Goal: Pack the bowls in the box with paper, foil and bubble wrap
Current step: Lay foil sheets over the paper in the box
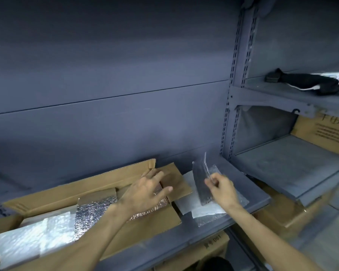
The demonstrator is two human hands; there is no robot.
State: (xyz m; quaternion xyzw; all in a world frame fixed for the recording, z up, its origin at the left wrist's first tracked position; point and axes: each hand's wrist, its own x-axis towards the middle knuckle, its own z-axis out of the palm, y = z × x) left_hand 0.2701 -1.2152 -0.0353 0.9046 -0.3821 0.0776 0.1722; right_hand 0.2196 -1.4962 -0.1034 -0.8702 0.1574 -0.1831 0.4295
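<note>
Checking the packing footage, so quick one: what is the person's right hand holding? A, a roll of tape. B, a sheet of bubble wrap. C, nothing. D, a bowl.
B: the right hand pinches a clear bubble wrap sheet lifted above the shelf, right of the box.

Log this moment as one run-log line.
left hand: open, resting in cardboard box over foil sheet | right hand: pinching bubble wrap piece, lifted above shelf | bowls: not visible

Single head-worn view, looking forward and down, close over a grey shelf [213,229]. Open box [98,180] at 7 o'clock, back panel filling 12, side shelving [278,159] at 3. No second view to overlap.
</note>
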